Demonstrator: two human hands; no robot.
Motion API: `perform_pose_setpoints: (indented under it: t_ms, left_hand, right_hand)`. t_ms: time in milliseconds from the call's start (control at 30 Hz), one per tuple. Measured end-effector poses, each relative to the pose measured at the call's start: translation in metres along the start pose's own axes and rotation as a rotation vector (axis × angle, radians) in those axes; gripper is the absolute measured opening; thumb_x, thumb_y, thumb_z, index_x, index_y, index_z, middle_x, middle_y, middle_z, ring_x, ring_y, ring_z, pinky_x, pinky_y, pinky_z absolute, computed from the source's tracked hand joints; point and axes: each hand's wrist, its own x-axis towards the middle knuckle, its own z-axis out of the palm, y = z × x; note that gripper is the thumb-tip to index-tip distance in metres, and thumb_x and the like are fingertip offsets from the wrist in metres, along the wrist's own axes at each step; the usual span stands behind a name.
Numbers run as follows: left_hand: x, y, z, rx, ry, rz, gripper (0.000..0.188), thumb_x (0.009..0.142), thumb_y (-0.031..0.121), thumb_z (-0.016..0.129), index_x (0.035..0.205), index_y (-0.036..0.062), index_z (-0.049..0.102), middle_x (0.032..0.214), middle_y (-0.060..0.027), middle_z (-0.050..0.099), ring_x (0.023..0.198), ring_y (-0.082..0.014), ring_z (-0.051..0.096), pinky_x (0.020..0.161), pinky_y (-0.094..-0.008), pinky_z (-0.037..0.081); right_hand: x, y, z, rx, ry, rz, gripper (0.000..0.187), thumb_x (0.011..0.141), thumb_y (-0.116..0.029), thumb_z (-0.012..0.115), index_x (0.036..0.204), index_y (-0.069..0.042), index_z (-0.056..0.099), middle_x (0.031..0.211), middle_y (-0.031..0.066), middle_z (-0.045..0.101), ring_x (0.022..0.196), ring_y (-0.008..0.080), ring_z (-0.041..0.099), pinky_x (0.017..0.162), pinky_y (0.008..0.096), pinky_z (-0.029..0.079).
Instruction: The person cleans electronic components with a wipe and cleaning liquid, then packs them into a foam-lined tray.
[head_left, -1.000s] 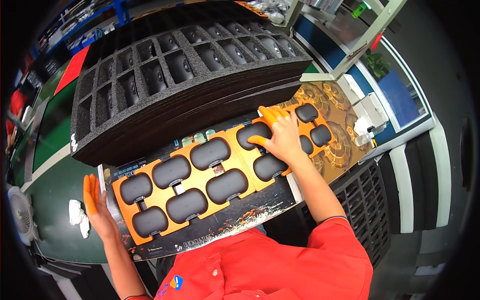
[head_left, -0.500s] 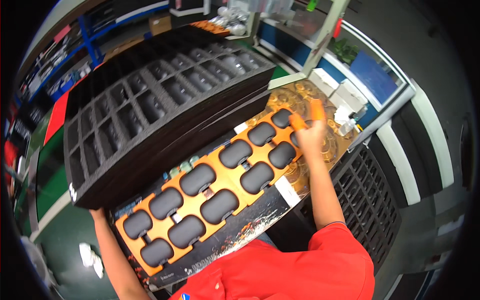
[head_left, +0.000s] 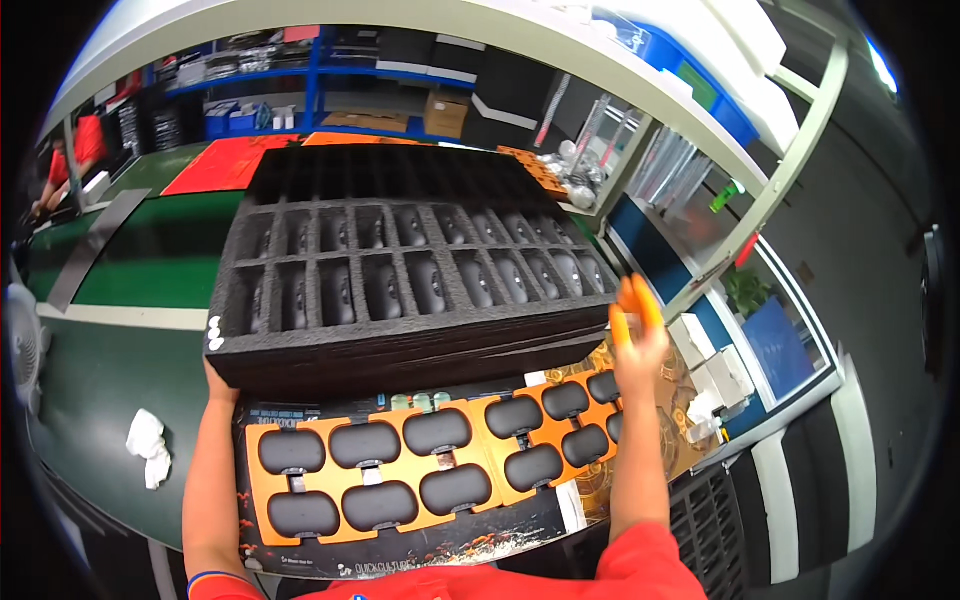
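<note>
Right grip stands spread beside the foam tray, pocketed presumably to separate black cases; left grip's state indeterminable.

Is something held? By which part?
Right hand seems empty. Left hand, mostly hidden, is at the near-left corner of the foam tray; its grip cannot be told.

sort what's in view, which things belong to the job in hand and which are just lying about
In use, it seems:
black foam tray, left hand at its near left corner, right hand by its right end
orange holder
black cases on it

Apparently lying about:
crumpled white item on the green table
fan
plant
cardboard box
</note>
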Motion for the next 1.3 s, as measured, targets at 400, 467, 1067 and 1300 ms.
perform_pose_setpoints:
  t_ms: [400,467,1067,1300]
  left_hand:
    - [0.001,0.129,0.025,0.242,-0.096,0.173,0.026,0.077,0.005,0.058,0.101,-0.0041,0.061,0.088,-0.0146,0.066,0.081,-0.0221,0.063,0.076,-0.0306,0.047]
    - [0.004,0.134,0.028,0.201,-0.105,0.134,0.027,0.078,0.005,0.058,0.104,-0.0042,0.060,0.088,-0.0162,0.066,0.081,-0.0228,0.064,0.075,-0.0301,0.047]
    - [0.003,0.135,0.025,0.205,-0.116,0.067,0.033,0.076,0.005,0.060,0.109,-0.0021,0.060,0.095,-0.0192,0.065,0.087,-0.0254,0.064,0.077,-0.0310,0.048]
    - [0.006,0.130,0.022,0.248,-0.061,0.056,0.028,0.082,0.011,0.058,0.107,0.0008,0.061,0.100,-0.0192,0.063,0.094,-0.0314,0.061,0.082,-0.0342,0.047]
  right_hand:
    - [0.158,-0.045,0.158,0.552,-0.012,0.034,0.022,0.090,-0.023,0.057,0.092,-0.002,0.062,0.065,0.0008,0.053,0.050,0.0081,0.046,0.046,0.0201,0.036]
    - [0.126,-0.007,0.155,0.589,0.026,0.211,0.023,0.088,-0.023,0.059,0.093,-0.001,0.062,0.064,0.0021,0.056,0.047,0.0091,0.048,0.043,0.0219,0.037]
    - [0.172,0.013,0.070,0.542,0.123,0.203,0.031,0.090,-0.034,0.055,0.097,-0.005,0.063,0.069,0.0033,0.061,0.051,0.0119,0.055,0.045,0.0235,0.041]
    - [0.120,-0.070,0.106,-0.601,-0.479,0.124,0.025,0.089,-0.022,0.055,0.083,0.001,0.062,0.061,0.0052,0.058,0.051,0.0101,0.054,0.047,0.0238,0.042]
